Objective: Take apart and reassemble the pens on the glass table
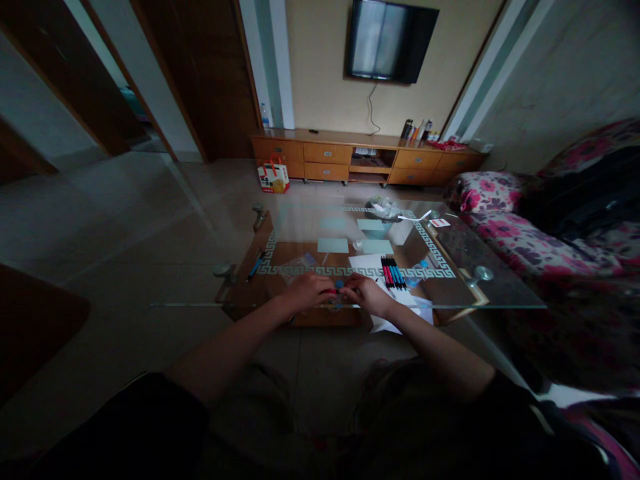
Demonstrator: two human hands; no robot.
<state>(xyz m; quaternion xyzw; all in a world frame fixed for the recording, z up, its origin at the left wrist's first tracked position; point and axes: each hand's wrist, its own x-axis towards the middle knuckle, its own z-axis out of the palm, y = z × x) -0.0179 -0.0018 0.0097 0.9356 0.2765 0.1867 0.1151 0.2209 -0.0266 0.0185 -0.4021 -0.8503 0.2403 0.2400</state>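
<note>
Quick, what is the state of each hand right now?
Left hand: fingers closed on a small red item, too small to identify.
Right hand: fingers curled at a small blue piece; grip cannot be told.

**Glass-topped coffee table**: rectangular, with a Greek-key border, round metal fittings at the corners and a wooden shelf beneath.

On the glass:
- white paper sheets, front centre
- row of marker pens in red, blue and black, side by side on the sheets
- blue pen, left edge
- red-and-white card and white strip, far right
- clear bundle, far edge, contents unclear
- pale rectangular sheets, mid-table; whether on the glass or the shelf cannot be told
</note>
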